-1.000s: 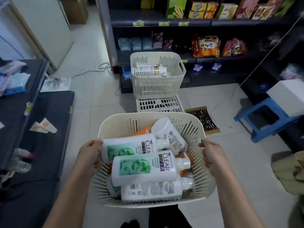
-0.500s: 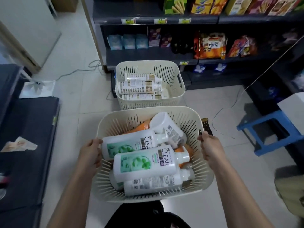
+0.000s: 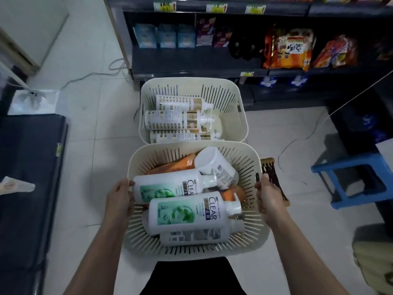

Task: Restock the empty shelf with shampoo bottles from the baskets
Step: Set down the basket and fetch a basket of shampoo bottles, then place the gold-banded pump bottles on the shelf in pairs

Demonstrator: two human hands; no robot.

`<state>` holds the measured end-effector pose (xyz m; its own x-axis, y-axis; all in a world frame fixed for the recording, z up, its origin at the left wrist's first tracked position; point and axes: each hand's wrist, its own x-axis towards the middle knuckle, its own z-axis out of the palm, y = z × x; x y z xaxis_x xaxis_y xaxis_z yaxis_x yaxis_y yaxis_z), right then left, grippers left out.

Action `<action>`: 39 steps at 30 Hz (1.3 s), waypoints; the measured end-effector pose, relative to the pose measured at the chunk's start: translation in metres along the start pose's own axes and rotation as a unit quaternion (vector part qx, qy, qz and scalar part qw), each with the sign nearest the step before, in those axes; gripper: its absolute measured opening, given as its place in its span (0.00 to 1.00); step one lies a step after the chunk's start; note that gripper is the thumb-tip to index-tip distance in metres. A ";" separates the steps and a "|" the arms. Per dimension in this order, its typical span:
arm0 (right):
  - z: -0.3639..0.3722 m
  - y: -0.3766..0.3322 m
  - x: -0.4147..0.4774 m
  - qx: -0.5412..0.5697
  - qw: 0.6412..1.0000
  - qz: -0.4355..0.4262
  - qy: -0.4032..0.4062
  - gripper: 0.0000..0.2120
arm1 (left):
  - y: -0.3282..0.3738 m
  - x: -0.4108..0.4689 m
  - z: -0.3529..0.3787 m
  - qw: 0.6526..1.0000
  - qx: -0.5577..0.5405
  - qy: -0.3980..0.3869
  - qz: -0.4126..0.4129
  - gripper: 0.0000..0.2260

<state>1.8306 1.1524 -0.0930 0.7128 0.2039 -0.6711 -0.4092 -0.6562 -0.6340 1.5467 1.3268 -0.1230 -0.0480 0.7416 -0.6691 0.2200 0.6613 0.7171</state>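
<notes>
I hold a cream slotted basket [image 3: 251,237] at waist height, with my left hand [image 3: 119,199] gripping its left rim and my right hand [image 3: 269,196] gripping its right rim. Inside lie several shampoo bottles: white CLEAR bottles with green labels [image 3: 187,211] and orange ones [image 3: 174,165] underneath. A second cream basket [image 3: 238,116] stands on the floor just beyond, its near rim touching or hidden behind mine. It holds three white and gold bottles [image 3: 174,120] lying on their sides. A dark empty shelf [image 3: 27,167] runs along the left.
Dark shelving [image 3: 212,60] stocked with snack packs and tissue packs faces me behind the floor basket. A blue plastic stool [image 3: 348,179] stands at the right. Cables trail over the tiled floor [image 3: 89,128]. A brown slotted mat [image 3: 274,177] lies by my right hand.
I have stepped forward with the basket. The floor basket has come much closer and now sits right against the far rim of the one I carry. Both hands keep their grip.
</notes>
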 end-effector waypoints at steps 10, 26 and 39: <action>0.007 0.011 0.052 -0.019 0.999 0.019 -0.034 0.20 | -0.019 0.034 0.023 0.999 0.021 0.029 -0.018 0.12; 0.011 0.009 0.052 -0.323 0.930 -0.175 0.021 0.14 | -0.001 0.009 0.030 0.835 0.507 0.085 0.195 0.14; 0.111 -0.090 0.014 -0.416 0.830 -0.368 -0.049 0.22 | 0.109 0.060 0.059 0.677 0.636 -0.030 0.369 0.17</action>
<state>1.8141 1.2948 -0.0880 0.5285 0.8039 -0.2729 0.6807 -0.5933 -0.4297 1.6253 1.4366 -0.0962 0.5637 0.7857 -0.2550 0.8254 -0.5472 0.1387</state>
